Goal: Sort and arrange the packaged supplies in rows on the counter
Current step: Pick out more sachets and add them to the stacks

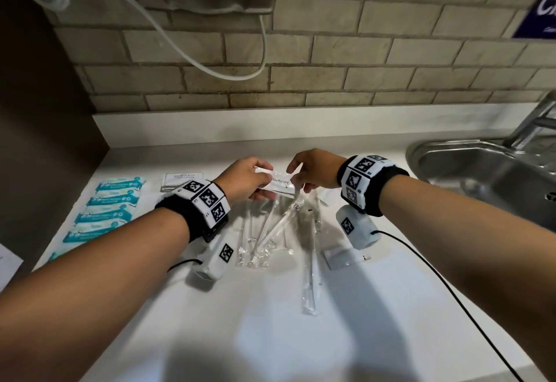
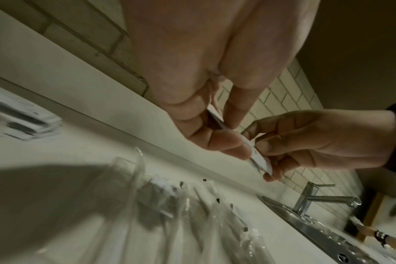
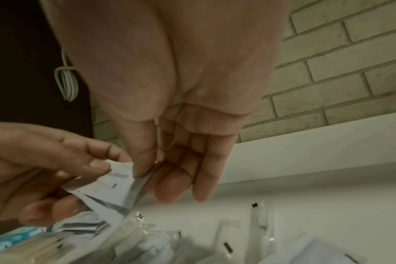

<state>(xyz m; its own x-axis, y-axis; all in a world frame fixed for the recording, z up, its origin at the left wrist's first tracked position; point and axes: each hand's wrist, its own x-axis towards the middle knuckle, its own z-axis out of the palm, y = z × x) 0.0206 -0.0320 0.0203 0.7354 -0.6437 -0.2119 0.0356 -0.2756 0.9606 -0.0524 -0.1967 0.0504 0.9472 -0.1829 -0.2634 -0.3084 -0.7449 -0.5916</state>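
Note:
Both hands hold a small white toothpaste sachet [image 1: 278, 182] [image 3: 115, 185] above the counter. My left hand [image 1: 246, 181] grips its left end between thumb and fingers, and my right hand [image 1: 313, 171] pinches its right end. The left wrist view shows the toothpaste sachet [image 2: 258, 159] edge-on between the two hands. Below it, several clear-wrapped toothbrushes [image 1: 264, 231] lie in a loose heap on the white counter [image 1: 270, 336], with one more wrapped toothbrush [image 1: 310, 279] lying apart. Teal wet-wipe packets [image 1: 108, 210] form a row at the left. A white shampoo sachet stack [image 1: 182, 180] lies behind my left wrist.
A steel sink [image 1: 487, 171] with a tap [image 1: 532, 122] is set into the counter at the right. A brick wall [image 1: 301, 59] runs along the back, with a white cable [image 1: 210, 65] hanging on it. A dark panel [image 1: 36, 140] closes the left side. A black cable [image 1: 451, 294] crosses the counter's right part.

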